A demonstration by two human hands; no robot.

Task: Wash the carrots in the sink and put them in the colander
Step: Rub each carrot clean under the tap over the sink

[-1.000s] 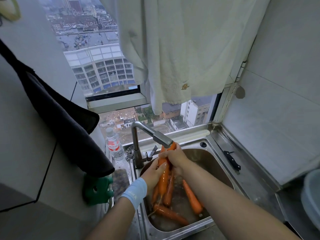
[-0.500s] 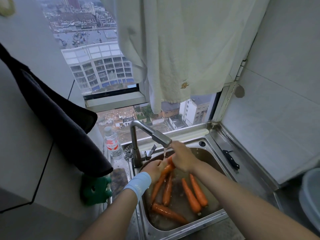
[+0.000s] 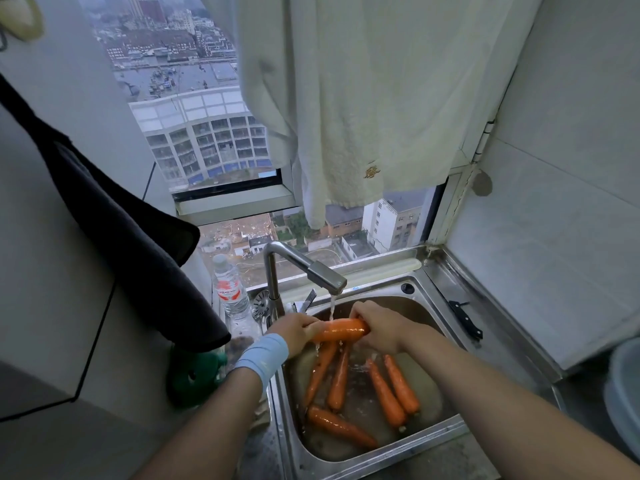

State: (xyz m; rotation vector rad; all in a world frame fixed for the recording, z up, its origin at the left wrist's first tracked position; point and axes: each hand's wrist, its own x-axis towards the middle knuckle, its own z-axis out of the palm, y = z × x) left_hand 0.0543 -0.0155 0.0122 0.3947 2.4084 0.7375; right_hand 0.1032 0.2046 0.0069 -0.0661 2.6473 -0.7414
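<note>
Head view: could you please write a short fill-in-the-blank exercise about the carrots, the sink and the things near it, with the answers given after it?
1. The left hand and the right hand hold one carrot under the stream of ____ from the faucet.
2. In the sink lie ____ other carrots.
3. The black knife lies on the counter to the ____ of the sink.

Missing words: water; five; right.

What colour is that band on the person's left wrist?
The wristband is light blue; the head view shows it.
</note>
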